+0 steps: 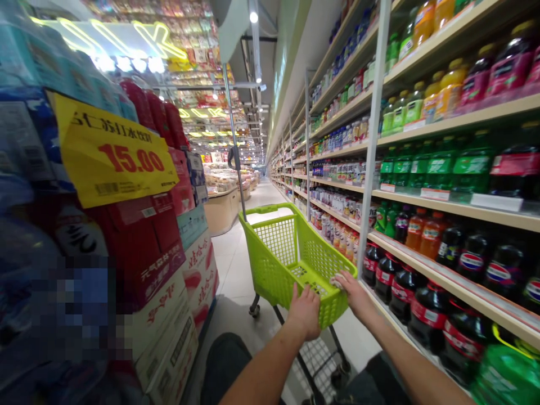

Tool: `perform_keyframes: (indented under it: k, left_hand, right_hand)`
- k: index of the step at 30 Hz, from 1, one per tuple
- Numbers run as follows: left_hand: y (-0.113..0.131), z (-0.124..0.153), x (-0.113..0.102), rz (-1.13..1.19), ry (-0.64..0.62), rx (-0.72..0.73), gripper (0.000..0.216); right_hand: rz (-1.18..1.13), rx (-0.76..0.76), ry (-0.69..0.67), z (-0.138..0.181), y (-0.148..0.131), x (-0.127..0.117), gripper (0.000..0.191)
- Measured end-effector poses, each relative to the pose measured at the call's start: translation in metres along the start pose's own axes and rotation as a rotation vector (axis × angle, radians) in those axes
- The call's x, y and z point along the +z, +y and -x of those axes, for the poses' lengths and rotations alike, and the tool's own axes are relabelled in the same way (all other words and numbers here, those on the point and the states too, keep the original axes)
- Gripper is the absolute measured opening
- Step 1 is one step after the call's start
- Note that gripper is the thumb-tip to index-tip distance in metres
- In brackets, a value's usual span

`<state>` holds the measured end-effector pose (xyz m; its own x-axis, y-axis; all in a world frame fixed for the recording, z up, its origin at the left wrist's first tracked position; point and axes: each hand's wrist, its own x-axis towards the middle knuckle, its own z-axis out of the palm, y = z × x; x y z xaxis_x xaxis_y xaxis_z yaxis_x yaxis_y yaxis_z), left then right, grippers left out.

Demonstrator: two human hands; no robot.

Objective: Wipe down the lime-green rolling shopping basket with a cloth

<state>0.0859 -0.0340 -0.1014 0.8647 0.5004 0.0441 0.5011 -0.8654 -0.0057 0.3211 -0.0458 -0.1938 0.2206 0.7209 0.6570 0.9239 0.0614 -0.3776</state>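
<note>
A lime-green plastic shopping cart basket (291, 247) stands in the aisle just ahead of me, with nothing visible inside it. My left hand (304, 310) grips the near rim of the basket, fingers curled over the edge. My right hand (350, 284) holds the near right corner of the same rim, fingers wrapped on it. Below the basket a wire lower rack (320, 360) and a wheel (254, 309) show.
Shelves of soft-drink bottles (455, 169) run along the right. On the left, stacked drink cartons (169, 281) carry a yellow price sign (113, 154) reading 15.00. A pale tiled aisle floor (236, 264) leads ahead toward display islands (221, 202).
</note>
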Motion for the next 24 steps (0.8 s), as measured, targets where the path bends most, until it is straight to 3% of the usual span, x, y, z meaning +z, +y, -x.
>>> perform_keyframes:
  k: [5,9,12,14,19,24]
  left_hand:
    - [-0.007,-0.007,-0.003,-0.002,-0.007,0.101,0.07]
    - [-0.037,-0.013,-0.014,-0.066,-0.055,-0.06,0.074]
    - [-0.056,-0.014,-0.021,-0.123,-0.105,-0.173,0.074]
    - [-0.062,-0.014,-0.022,-0.142,-0.119,-0.174,0.073]
    - [-0.085,-0.015,-0.024,-0.187,-0.102,-0.198,0.072]
    - [-0.149,-0.01,-0.039,-0.224,-0.066,-0.327,0.074]
  right_hand:
    - [-0.004,0.053,-0.063,-0.012,-0.007,-0.014,0.039]
    - [-0.069,-0.105,-0.123,0.006,-0.046,-0.009,0.044]
    - [-0.077,-0.179,-0.084,0.026,-0.071,-0.003,0.046]
    - [-0.043,-0.19,-0.048,0.031,-0.076,-0.001,0.046]
    - [0.078,-0.199,-0.093,0.009,-0.047,-0.01,0.042]
    - [0.17,-0.058,-0.113,-0.018,0.004,-0.022,0.046]
